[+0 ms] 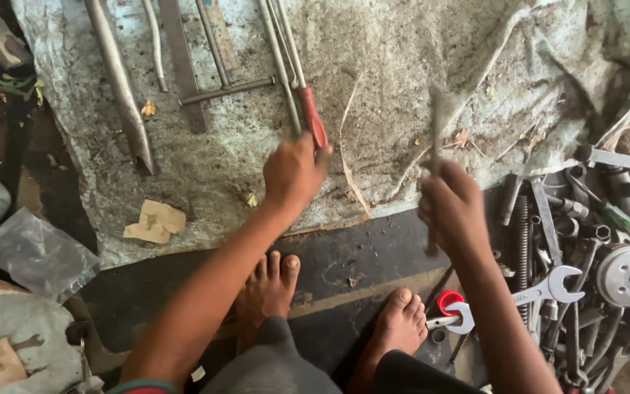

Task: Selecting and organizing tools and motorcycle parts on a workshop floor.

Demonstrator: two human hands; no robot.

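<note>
The red-handled screwdriver (313, 117) lies on the dusty tarp (402, 66) with its handle under the closed fingers of the left hand (293, 174), which should grip it squarely, while right of it the right hand (452, 208) clenches a thin, motion-blurred rod (435, 131), probably metal, upright.

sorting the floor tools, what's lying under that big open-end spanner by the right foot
Under the spanner, a red cap shows at its lower end and dark metal rods near its upper jaw. Whatever lies directly beneath its shaft is covered.

Grey tarp (402, 87), long metal bars (122, 87), open-end wrench (548, 286), red cap (448, 300), plastic bag (34, 254)
</note>
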